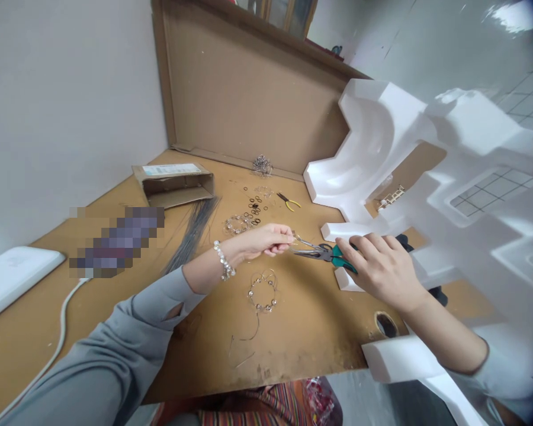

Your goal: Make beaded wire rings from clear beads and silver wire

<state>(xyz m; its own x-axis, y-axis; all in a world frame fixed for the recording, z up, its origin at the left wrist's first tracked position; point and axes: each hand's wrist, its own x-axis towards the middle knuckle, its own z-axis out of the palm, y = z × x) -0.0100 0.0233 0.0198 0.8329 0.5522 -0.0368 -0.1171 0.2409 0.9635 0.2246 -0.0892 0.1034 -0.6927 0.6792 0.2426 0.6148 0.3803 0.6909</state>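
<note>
My left hand (269, 239), wearing a clear beaded bracelet (222, 260), has its thumb and fingers pinched together on a thin piece of wire (296, 238). My right hand (379, 266) grips the green handles of a pair of needle-nose pliers (322, 253). The pliers' jaws are spread, their tips close to the left fingertips; whether they touch the wire I cannot tell. Below the hands, a wire ring with beads (262, 294) lies on the table, a loose wire tail trailing from it. Another beaded wire ring (237, 223) lies just beyond the left hand.
Several small dark rings (255, 208) and yellow-handled pliers (288, 202) lie farther back on the table (306, 331). A wire tangle (262, 165) sits by the cardboard panel (257, 89). Left are a wire bundle (195, 225) and open box (177, 189); white foam (373, 130) stands right.
</note>
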